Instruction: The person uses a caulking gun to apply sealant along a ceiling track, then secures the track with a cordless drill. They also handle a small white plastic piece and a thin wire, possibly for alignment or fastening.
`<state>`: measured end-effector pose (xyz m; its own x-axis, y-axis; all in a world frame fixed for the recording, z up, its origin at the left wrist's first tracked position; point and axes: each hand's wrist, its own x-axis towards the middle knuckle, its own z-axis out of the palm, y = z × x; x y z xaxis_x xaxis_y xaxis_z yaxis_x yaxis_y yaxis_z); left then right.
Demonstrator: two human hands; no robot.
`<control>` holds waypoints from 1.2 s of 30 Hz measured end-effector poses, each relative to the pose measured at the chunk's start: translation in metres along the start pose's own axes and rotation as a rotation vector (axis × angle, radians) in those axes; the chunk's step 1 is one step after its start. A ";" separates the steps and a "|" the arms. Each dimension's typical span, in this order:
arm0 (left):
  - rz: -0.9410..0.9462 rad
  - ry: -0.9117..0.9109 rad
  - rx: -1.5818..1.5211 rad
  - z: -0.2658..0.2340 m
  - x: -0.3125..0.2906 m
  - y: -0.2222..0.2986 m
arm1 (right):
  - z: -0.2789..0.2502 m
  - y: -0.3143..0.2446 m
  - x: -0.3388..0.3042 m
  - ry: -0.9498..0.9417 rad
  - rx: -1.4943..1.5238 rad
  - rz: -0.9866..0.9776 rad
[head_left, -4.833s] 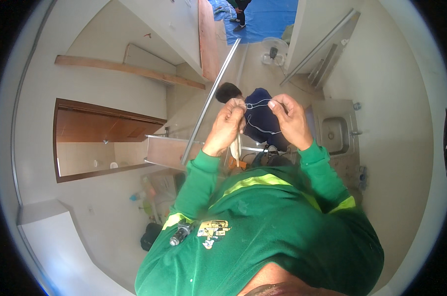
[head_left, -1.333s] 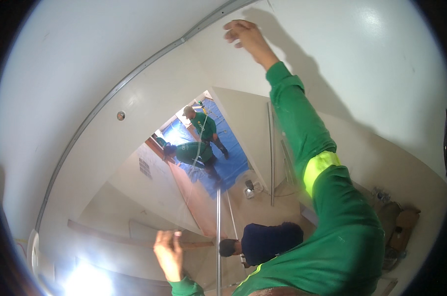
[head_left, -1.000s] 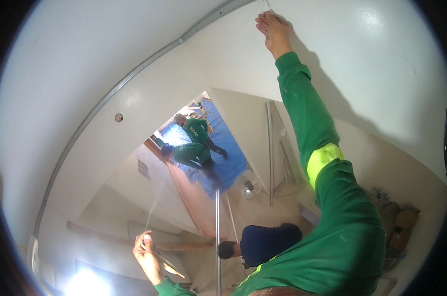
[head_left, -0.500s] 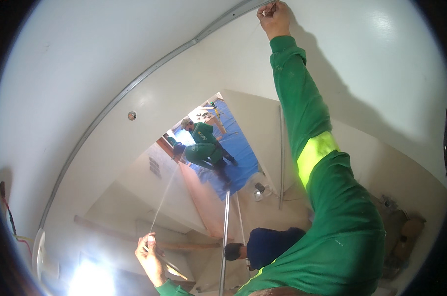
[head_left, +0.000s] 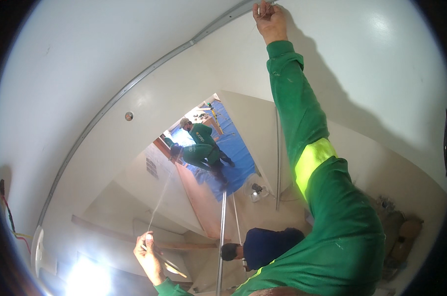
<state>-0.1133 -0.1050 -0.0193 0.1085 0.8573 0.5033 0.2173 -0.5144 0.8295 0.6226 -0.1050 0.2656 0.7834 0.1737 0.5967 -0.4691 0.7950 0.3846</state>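
My left hand (head_left: 149,256) is low and left of centre, its fingers pinched on a thin pale string (head_left: 159,202). The string slants up to the right and fades against the bright background. A slim, pale, pointed stick-like thing (head_left: 173,269) juts out beneath the same hand; its kind is unclear. High up, my right hand (head_left: 270,22) is at the end of a raised arm, fingers curled closed at the edge of a grey metal wall track (head_left: 159,62). A faint strand of the string shows beside those fingers, whose tips are partly hidden.
Below are a person in dark blue (head_left: 273,246) and two people in green on a blue floor sheet (head_left: 238,153). A shiny metal bar (head_left: 222,241) stands near the middle. Loose wires (head_left: 10,214) hang at the left wall, above a bright lamp (head_left: 88,278).
My right hand has shifted slightly left and down along the track. My left hand stays almost in place, still pinching the string. The whole view has moved slightly.
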 end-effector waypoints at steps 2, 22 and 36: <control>0.019 0.010 -0.012 0.001 -0.002 0.000 | 0.000 0.004 -0.002 0.066 0.057 0.024; -0.009 0.031 0.021 0.005 -0.003 0.012 | 0.009 -0.019 0.001 -0.094 -0.104 0.189; -0.025 0.080 -0.027 0.004 -0.011 0.038 | 0.006 -0.015 -0.026 0.000 -0.086 0.282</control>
<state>-0.1028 -0.1334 0.0056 0.0253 0.8660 0.4994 0.1929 -0.4944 0.8476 0.6070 -0.1246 0.2486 0.6271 0.3945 0.6716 -0.6318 0.7619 0.1424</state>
